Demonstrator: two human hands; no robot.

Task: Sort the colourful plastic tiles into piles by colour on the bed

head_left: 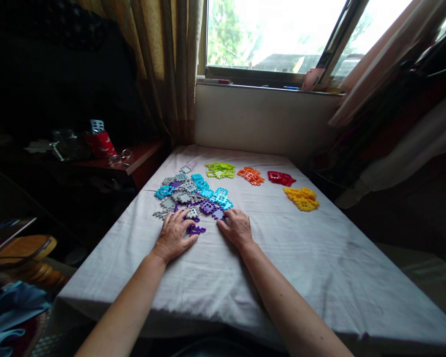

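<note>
A mixed heap of flat interlocking plastic pieces in grey point(184, 197), blue point(221, 196) and purple point(208, 207) lies on the cloth in front of me. My left hand point(174, 235) rests at the near left edge of this heap with its fingers spread. Its fingertips reach a grey piece point(193, 213), and a loose purple piece point(196, 230) lies beside the thumb. At the heap's near right edge is my right hand point(238, 227), its fingers bent and the thumb apart from them. The fingertips come up against a purple piece point(218, 213); no grip on it shows.
Separate piles of green point(220, 170), orange point(250, 175), red point(281, 178) and yellow point(302, 198) pieces lie towards the back and right of the cloth-covered table point(297, 277). To the left, a dark side table holds a red cup point(100, 144) and eyeglasses point(121, 157).
</note>
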